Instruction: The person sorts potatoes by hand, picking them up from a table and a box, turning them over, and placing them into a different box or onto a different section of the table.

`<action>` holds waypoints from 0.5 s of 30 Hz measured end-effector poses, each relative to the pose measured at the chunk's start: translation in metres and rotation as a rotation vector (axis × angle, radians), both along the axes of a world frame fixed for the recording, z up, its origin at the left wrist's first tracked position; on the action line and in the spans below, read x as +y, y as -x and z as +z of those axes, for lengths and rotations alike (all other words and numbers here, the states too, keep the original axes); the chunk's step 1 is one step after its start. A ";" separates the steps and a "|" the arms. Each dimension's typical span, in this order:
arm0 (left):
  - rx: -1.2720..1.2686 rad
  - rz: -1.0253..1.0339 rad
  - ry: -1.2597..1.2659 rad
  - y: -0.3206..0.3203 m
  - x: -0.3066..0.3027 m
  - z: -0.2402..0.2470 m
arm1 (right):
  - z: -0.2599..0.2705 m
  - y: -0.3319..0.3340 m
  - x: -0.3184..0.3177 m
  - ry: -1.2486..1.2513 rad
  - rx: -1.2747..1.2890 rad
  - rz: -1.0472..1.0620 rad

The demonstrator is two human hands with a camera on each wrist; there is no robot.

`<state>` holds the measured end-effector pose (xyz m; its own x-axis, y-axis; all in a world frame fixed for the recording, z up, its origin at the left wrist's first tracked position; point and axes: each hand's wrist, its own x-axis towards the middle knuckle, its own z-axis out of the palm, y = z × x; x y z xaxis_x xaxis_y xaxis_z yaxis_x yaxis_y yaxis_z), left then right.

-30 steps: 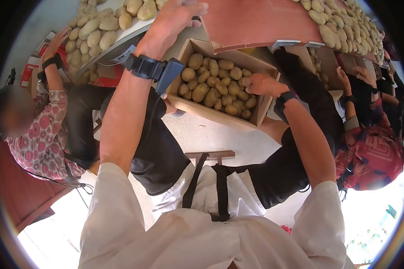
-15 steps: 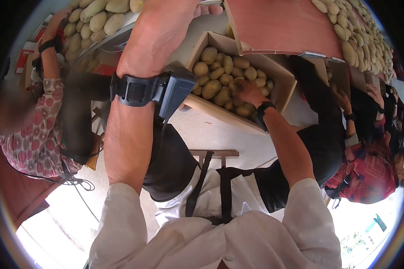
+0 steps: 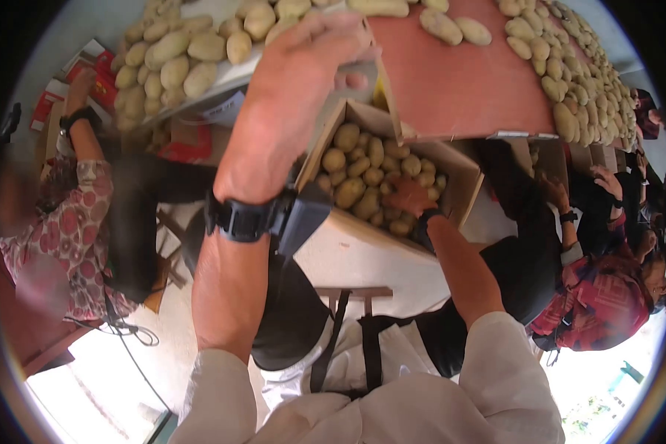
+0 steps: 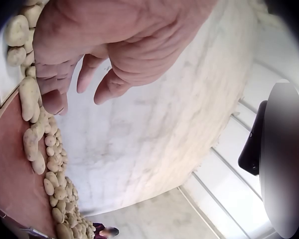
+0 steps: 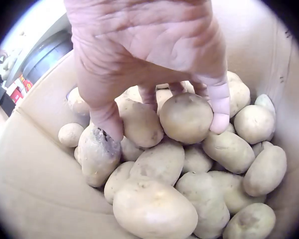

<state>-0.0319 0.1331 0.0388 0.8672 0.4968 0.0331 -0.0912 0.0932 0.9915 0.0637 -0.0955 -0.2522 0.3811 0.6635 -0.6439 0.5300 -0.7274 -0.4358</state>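
In the head view, a cardboard box of potatoes stands below the red tabletop. My right hand reaches down into it. Seen from the right wrist, that hand has its thumb and fingers bent around two potatoes, a rounder one and one beside the thumb, which still lie among the others. My left hand is raised near the tabletop's left edge. In the left wrist view its loosely bent fingers hold nothing; the hand shows potatoes behind it.
Potatoes cover a white surface at upper left and heap along the tabletop's right side. A person in a patterned shirt sits at left, others at right. A wooden stool lies below the box.
My right hand has moved from the box's right side leftward, down among the potatoes. The head view has shifted, showing more of the tabletop and several potatoes on it. My left hand stays raised.
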 end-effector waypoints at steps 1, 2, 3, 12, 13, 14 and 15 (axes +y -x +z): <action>0.017 0.023 0.043 0.001 -0.002 0.003 | -0.003 0.000 -0.001 -0.013 0.004 0.007; 0.057 0.020 0.069 0.002 -0.003 0.006 | -0.005 -0.001 -0.003 -0.035 0.001 0.013; 0.074 0.025 0.056 0.003 -0.004 0.010 | -0.006 -0.001 -0.006 -0.049 0.006 0.021; 0.122 0.016 0.070 0.006 -0.011 0.017 | -0.022 -0.013 -0.010 -0.034 0.070 -0.010; 0.128 0.024 0.081 0.006 -0.010 0.016 | -0.002 -0.009 -0.006 0.055 0.105 -0.042; 0.138 0.032 0.095 0.005 -0.010 0.014 | 0.012 -0.004 -0.003 0.146 0.144 -0.073; 0.125 0.031 0.096 0.004 -0.010 0.011 | 0.010 0.000 -0.002 0.138 0.140 -0.087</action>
